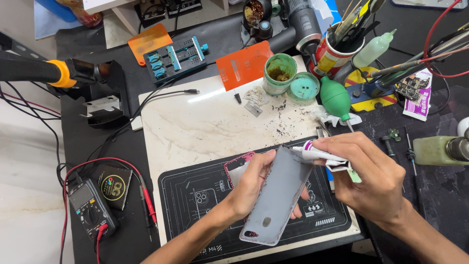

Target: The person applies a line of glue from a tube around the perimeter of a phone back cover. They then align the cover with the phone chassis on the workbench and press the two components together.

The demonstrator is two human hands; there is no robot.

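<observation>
A black square packet with a round gold label lies left on the bench. The left hand tilts a grey phone back cover, fingers wrapped behind it. The right hand pinches a white glue tube at the cover's top edge.

Grey phone back cover, flat and slim, rounded corners, inner face up, with a small oval cutout and a reddish patch near its lower end. Held tilted above the dark work mat, long axis running from lower left to upper right, upper edge lifted clear of the mat. White glue tube, crumpled, purple-banded at the nozzle, lying nearly level with its tip touching the cover's upper edge.
</observation>
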